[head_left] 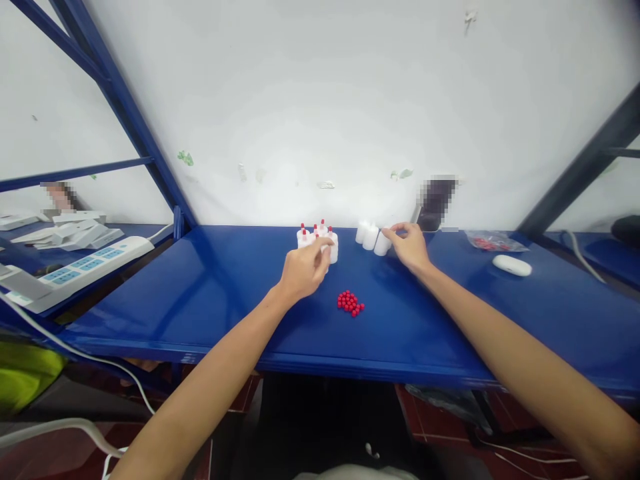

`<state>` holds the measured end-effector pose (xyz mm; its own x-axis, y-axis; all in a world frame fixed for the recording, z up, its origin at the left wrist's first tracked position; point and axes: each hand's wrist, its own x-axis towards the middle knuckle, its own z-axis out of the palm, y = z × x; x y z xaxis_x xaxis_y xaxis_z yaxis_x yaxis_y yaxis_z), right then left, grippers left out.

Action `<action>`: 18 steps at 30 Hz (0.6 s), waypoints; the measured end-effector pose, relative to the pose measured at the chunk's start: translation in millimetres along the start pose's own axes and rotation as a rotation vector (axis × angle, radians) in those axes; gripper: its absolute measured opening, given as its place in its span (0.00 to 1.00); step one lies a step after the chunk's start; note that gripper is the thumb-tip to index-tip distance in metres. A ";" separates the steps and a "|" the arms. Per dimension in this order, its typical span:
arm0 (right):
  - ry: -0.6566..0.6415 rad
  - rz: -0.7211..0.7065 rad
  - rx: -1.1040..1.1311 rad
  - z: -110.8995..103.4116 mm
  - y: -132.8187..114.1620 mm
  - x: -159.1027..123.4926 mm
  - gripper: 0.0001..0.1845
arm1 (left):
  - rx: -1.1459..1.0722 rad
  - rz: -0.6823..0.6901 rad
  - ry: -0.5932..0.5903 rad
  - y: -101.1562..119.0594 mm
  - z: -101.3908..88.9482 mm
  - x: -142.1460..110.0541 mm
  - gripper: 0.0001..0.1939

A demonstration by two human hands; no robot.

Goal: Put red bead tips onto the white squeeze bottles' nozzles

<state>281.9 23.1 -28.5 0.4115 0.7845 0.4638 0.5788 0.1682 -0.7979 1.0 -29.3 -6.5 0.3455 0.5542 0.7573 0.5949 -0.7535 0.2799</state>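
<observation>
Several white bottles with red caps [334, 249] stand in a tight group at the back middle of the table. My left hand [305, 268] is at the front of this group, its thumb and fingers curled around a red-capped bottle that they largely hide. To the right, a few white bottles without red caps [370, 237] stand close together. My right hand [411, 247] pinches the nearest of them, a white bottle [382, 243], near its top from the right side. A small pile of red caps [350, 303] lies on the table between my forearms.
On the blue table [210, 287], a clear bag of red pieces [495, 241] and a white rounded case [512, 265] lie at the right. A phone [434, 205] leans on the wall. A power strip [85, 270] and white boxes [83, 230] are at the left, beyond a blue frame.
</observation>
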 end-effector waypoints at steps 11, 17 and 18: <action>-0.051 0.005 0.045 -0.1 1.5 -0.1 0.14 | -0.061 0.158 -0.377 7.0 5.2 -1.6 0.11; -0.106 -0.048 0.020 -5.1 -10.0 -10.6 0.08 | -0.123 0.132 -0.552 7.4 5.3 -1.0 0.12; -0.144 -0.078 0.031 -5.3 -14.0 -14.2 0.08 | -0.128 0.137 -0.582 7.1 5.2 -0.9 0.13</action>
<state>271.7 6.4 -21.9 0.2595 0.8457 0.4664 0.5824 0.2482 -0.7741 8.7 -33.4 -8.3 0.7739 0.5248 0.3545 0.4380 -0.8479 0.2988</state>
